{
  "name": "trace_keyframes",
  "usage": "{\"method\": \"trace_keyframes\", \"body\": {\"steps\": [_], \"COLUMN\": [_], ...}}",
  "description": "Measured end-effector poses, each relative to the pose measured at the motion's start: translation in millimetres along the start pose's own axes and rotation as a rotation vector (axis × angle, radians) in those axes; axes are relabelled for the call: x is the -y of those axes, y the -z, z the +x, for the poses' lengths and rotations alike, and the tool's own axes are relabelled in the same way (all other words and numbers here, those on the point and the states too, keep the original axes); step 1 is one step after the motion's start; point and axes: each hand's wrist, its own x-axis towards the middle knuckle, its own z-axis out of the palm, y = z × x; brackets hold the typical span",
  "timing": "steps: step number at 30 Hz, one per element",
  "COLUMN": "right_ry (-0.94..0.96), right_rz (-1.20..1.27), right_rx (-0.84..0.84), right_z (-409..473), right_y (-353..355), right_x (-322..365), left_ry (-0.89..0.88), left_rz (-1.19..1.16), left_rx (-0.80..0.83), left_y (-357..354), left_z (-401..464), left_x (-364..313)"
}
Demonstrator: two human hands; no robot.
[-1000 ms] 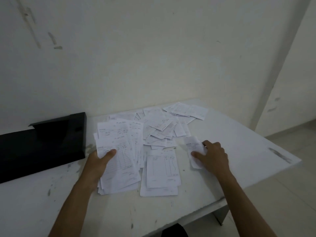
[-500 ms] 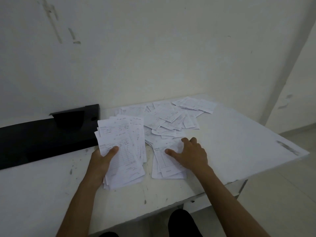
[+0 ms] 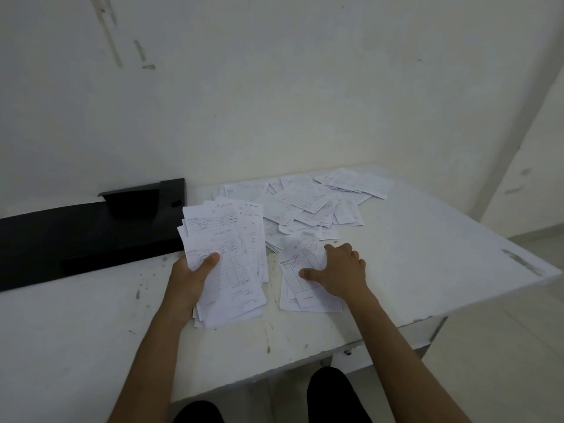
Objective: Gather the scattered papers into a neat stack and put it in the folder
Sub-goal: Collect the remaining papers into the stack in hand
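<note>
My left hand (image 3: 189,277) grips a thick, uneven stack of white printed slips (image 3: 227,257), thumb on top, its lower end resting on the white table (image 3: 427,257). My right hand (image 3: 337,274) lies on a smaller pile of slips (image 3: 300,288) just to the right, fingers curled over the top sheets and thumb pressing them down. Behind both piles, several loose slips (image 3: 308,203) lie scattered toward the wall. A black folder (image 3: 82,230) lies flat along the table's back left.
The wall stands right behind the table. The table's right corner (image 3: 552,271) and front edge (image 3: 274,374) drop off to a tiled floor. My dark-clothed knees (image 3: 331,392) show below the front edge.
My right hand slid a slip leftward from the table's right part onto the small pile and now gathers that pile. The left hand kept its grip on the big stack.
</note>
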Motion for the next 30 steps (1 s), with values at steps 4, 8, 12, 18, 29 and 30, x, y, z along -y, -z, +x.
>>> {"method": "trace_keyframes", "body": {"steps": [4, 8, 12, 18, 29, 30], "right_ry": [0.017, -0.016, 0.009, 0.077, 0.245, 0.246], "right_rz": [0.053, 0.034, 0.037, 0.022, 0.846, 0.897], "right_rx": [0.040, 0.108, 0.040, -0.019, -0.035, -0.011], "right_z": [5.9, 11.5, 8.5, 4.8, 4.4, 5.5], "right_y": [2.2, 6.2, 8.2, 2.0, 6.2, 8.5], "right_x": [1.6, -0.1, -2.7, -4.3, -22.3, -23.7], "left_ry": [-0.009, -0.006, -0.011, -0.004, -0.001, -0.001], "left_rz": [-0.011, 0.000, -0.003, -0.006, -0.046, -0.054], "left_rx": [0.005, 0.005, 0.012, 0.015, 0.020, 0.020], "left_y": [-0.8, 0.3, 1.1, 2.1, 2.3, 2.4], "left_z": [-1.1, 0.4, 0.4, 1.8, 1.3, 1.0], "left_x": [-0.8, 0.5, 0.9, 2.4, 0.9, 0.4]}}
